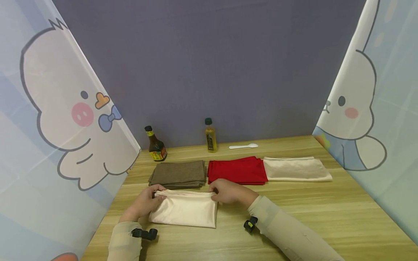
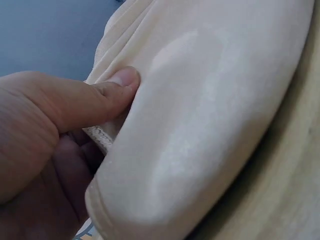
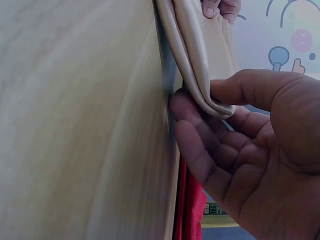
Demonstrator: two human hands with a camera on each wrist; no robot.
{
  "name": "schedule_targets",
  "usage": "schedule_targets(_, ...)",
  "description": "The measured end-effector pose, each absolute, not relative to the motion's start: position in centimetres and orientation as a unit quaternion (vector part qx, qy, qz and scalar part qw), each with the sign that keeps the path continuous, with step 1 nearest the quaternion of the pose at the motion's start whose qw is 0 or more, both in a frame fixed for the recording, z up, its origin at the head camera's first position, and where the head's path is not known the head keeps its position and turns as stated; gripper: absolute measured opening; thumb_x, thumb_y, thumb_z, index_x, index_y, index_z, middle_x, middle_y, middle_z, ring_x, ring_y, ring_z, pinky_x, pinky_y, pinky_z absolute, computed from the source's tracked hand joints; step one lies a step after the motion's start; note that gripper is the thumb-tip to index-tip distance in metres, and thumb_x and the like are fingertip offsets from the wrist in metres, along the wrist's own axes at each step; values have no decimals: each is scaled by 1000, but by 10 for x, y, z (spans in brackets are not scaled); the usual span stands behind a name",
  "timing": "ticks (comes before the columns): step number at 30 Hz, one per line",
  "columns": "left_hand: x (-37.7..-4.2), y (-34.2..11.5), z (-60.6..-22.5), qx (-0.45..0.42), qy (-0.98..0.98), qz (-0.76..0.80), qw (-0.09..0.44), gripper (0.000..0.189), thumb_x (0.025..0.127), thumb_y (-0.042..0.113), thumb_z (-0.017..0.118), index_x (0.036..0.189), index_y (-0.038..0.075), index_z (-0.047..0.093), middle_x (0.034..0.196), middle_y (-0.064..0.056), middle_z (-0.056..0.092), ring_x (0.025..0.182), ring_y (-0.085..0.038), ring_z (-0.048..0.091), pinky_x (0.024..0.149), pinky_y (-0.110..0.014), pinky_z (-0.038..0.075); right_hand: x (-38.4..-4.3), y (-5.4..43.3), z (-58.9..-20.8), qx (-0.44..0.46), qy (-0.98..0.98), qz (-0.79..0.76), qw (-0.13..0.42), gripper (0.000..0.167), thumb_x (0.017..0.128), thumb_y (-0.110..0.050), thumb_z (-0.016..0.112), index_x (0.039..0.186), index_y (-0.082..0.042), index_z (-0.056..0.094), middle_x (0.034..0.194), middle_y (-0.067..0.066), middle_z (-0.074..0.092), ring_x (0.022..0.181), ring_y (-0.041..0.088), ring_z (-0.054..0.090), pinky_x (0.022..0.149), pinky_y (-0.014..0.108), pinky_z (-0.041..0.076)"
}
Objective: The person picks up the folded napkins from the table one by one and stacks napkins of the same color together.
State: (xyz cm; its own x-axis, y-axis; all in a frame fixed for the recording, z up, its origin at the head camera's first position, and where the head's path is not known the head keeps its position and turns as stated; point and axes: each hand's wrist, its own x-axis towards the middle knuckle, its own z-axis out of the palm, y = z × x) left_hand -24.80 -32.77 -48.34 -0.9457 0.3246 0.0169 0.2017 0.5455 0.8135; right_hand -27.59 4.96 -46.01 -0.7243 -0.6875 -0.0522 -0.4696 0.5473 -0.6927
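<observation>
A cream satin cloth, folded into a rectangle, is at the front of the table between both hands. My left hand pinches its far left corner, thumb on top and fingers beneath; the left wrist view shows the thumb pressing the layered edge. At the far right corner my right hand grips the folded edge between thumb and fingers. In the right wrist view the cloth's layers hang over the fingers of the right hand. The far edge looks slightly raised.
Behind lie a folded brown cloth, a folded red cloth and another folded cream cloth. Farther back stand a dark sauce bottle and an oil bottle, with a white spoon to their right.
</observation>
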Motion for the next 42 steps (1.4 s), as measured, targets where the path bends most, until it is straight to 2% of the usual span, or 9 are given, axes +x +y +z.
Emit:
schedule_targets(9, -250, -327, -486, 156, 862, 482, 12, 16, 100, 3, 70, 116, 5, 66, 110, -11, 65, 81, -14, 62, 66, -28, 54, -283, 50, -461, -342, 862, -354, 123, 15, 93, 0, 71, 91, -12, 62, 83, -5, 57, 75, 8, 55, 69, 26, 49)
schedule_targets(11, -251, -325, -486, 161, 860, 484, -12, 18, 99, 2, 71, 116, 4, 67, 110, -11, 67, 83, -13, 63, 67, -28, 54, -284, 51, -460, -326, 857, -374, 138, 14, 94, 0, 71, 94, -12, 63, 86, -3, 60, 71, 10, 63, 66, 27, 54)
schedule_targets(14, -252, -324, -484, 157, 854, 495, -43, 22, 95, 0, 75, 116, 4, 70, 107, -12, 70, 81, -11, 63, 65, -27, 54, -285, 53, -459, -305, 844, -410, 163, 14, 95, 2, 70, 98, -10, 64, 88, 2, 62, 64, 23, 71, 63, 34, 60)
schedule_targets(19, -254, -325, -484, 161, 837, 518, -75, 25, 92, -1, 78, 116, 3, 72, 98, -10, 71, 76, -9, 60, 61, -25, 52, -286, 56, -455, -289, 827, -448, 181, 13, 95, 4, 69, 99, -8, 66, 89, 6, 64, 66, 37, 72, 63, 46, 62)
schedule_targets(23, -255, -325, -483, 166, 823, 537, -82, 26, 92, 0, 79, 117, 2, 72, 101, -9, 72, 78, -9, 62, 64, -25, 55, -287, 61, -450, -285, 818, -465, 184, 13, 96, 4, 69, 100, -8, 66, 90, 8, 63, 68, 42, 72, 64, 50, 62)
schedule_targets(26, -253, -324, -481, 162, 812, 555, -84, 30, 92, 2, 80, 120, 0, 70, 108, -12, 73, 84, -9, 66, 68, -25, 57, -289, 65, -446, -284, 817, -471, 176, 14, 96, 3, 70, 103, -9, 66, 91, 9, 63, 69, 41, 72, 64, 49, 63)
schedule_targets(37, -251, -318, -476, 167, 781, 595, -89, 35, 94, -1, 77, 126, -6, 66, 116, -20, 71, 96, -19, 72, 79, -27, 61, -295, 77, -439, -281, 824, -475, 128, 16, 96, 1, 71, 102, -13, 67, 94, 6, 62, 72, 22, 68, 62, 38, 62)
schedule_targets(40, -251, -317, -474, 168, 775, 603, -87, 37, 94, 0, 77, 129, -7, 64, 119, -21, 71, 98, -17, 72, 80, -28, 61, -296, 80, -437, -286, 818, -484, 119, 17, 95, 2, 71, 105, -11, 66, 95, 6, 62, 75, 19, 67, 63, 40, 62)
schedule_targets(42, -250, -317, -473, 167, 774, 604, -87, 39, 95, 0, 76, 131, -6, 63, 121, -21, 71, 99, -16, 72, 81, -28, 60, -297, 82, -435, -288, 811, -495, 117, 16, 96, 2, 71, 107, -9, 66, 96, 7, 61, 75, 24, 68, 66, 45, 63)
